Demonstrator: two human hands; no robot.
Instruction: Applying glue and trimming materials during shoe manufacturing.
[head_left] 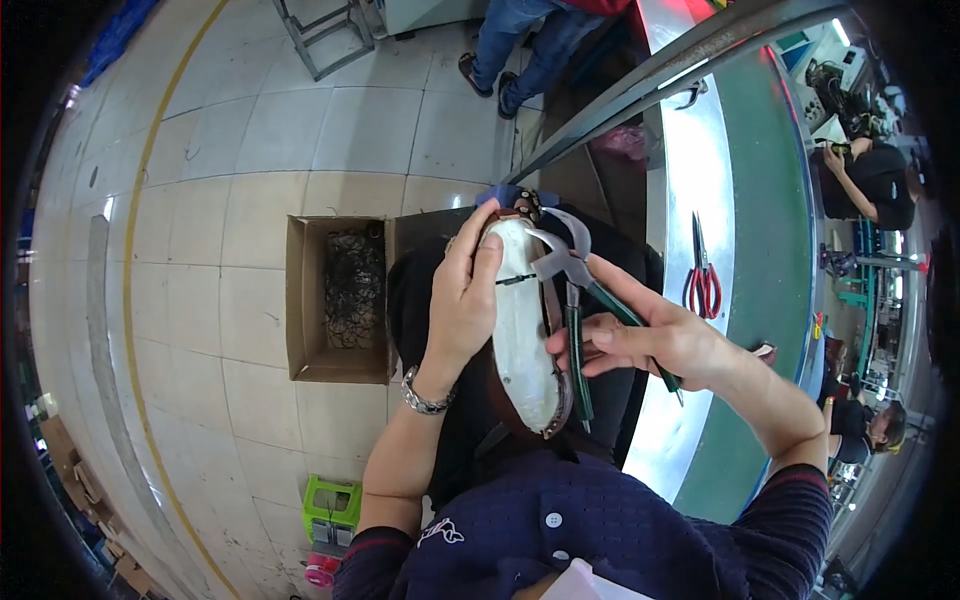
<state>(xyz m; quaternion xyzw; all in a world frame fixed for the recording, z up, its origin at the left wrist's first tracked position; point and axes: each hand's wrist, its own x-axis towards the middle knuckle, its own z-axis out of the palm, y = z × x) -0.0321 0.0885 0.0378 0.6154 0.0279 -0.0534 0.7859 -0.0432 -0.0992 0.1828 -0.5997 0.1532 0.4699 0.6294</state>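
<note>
Head view: shoe (522, 345) over wearer's lap, white bottom up, brown upper showing at edges, long axis running approx. away from body. L hand (465, 300) closed round far end of shoe from L side, thumb on white face; metal bracelet (428, 398) on wrist. R hand (655, 335) part-curled, fingers round green handles of pincers (570, 266); handles spread, jaws parted, just by shoe's R edge nr far end; contact w/ shoe can't be told.

Surroundings: open box (303, 300) L of lap, dark tangle (355, 290) inside. Metal bench (690, 160) to R, red-handled scissors (705, 290) lying on it; green belt (755, 200) alongside. Green stool (325, 495) lower L. Person in jeans (525, 30) at top, upper body cut off.
</note>
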